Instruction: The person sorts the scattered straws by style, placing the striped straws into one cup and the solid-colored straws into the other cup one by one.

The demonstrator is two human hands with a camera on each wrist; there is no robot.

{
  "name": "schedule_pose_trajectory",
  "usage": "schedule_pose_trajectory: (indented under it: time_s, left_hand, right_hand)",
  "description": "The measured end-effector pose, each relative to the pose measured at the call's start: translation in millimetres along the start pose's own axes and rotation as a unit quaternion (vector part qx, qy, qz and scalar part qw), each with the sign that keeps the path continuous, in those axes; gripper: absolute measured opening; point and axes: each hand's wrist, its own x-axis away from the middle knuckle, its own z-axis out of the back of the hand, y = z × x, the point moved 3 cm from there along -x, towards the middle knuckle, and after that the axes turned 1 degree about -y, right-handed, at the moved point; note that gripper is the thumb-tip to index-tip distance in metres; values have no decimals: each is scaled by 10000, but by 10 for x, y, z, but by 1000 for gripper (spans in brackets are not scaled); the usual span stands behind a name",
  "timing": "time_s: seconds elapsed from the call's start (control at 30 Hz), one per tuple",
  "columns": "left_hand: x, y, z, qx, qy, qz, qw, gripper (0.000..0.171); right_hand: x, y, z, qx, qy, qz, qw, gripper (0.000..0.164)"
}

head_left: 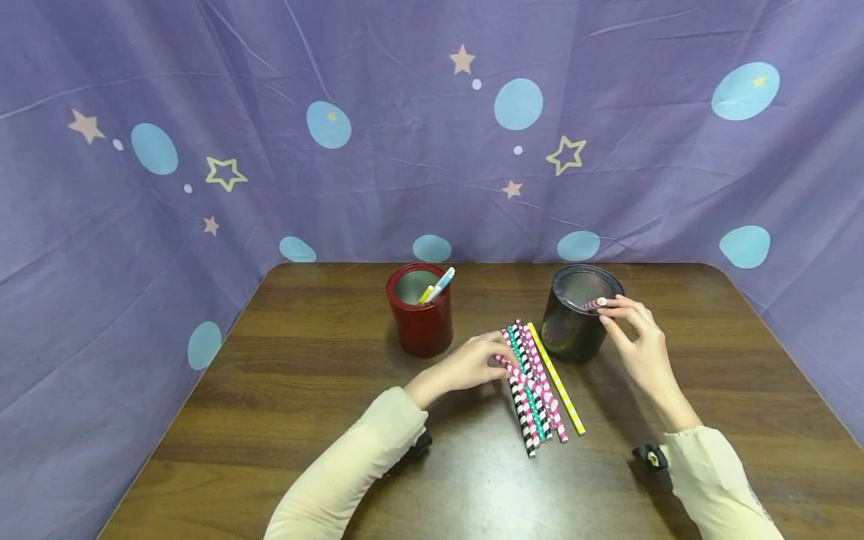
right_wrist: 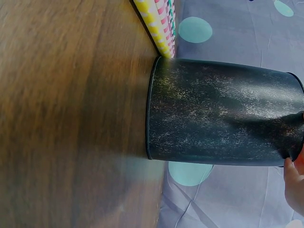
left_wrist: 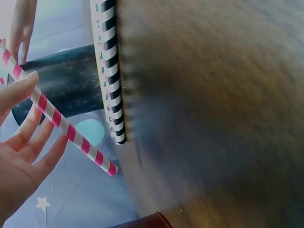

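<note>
My left hand (head_left: 472, 362) pinches a pink-and-white striped paper straw (left_wrist: 70, 132) between thumb and fingers, aslant over a bundle of striped straws. In the bundle lie black-and-white straws (head_left: 522, 415), green dotted ones and pink ones, side by side on the table. My right hand (head_left: 641, 345) is at the rim of a dark metal can (head_left: 572, 334), its thumb and fingertips pinching the end of a striped straw (head_left: 594, 304). The rest of that straw slants into the can's mouth, partly hidden by the rim. In the right wrist view only a few fingers (right_wrist: 295, 183) show.
A red can (head_left: 423, 326) stands at the back left, holding a yellow stick and a pale blue stick (head_left: 442, 283). One yellow-and-white straw (head_left: 556, 379) lies along the bundle's right side, near the dark can's base. A purple patterned curtain (head_left: 405, 165) hangs behind the wooden table (head_left: 297, 352).
</note>
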Motion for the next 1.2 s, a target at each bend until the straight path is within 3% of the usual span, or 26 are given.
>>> schedule_pose_trajectory:
  time_s: [0.33, 0.7, 1.0, 1.2]
  left_hand:
    - [-48, 52, 106, 503, 628, -21, 9968, 13]
    - [-122, 122, 228, 888, 1357, 82, 9867, 16]
    - [-210, 200, 291, 1489, 1922, 445, 9690, 17]
    - [-227, 477, 458, 1822, 2436, 356, 9519, 18]
  right_hand:
    - [-1, 9, -4, -9, 9, 11, 10000, 14]
    - [3, 5, -5, 8, 28, -11, 10000, 14]
    - [11, 12, -7, 15, 24, -29, 10000, 14]
    - [8, 9, -6, -4, 35, 9, 10000, 14]
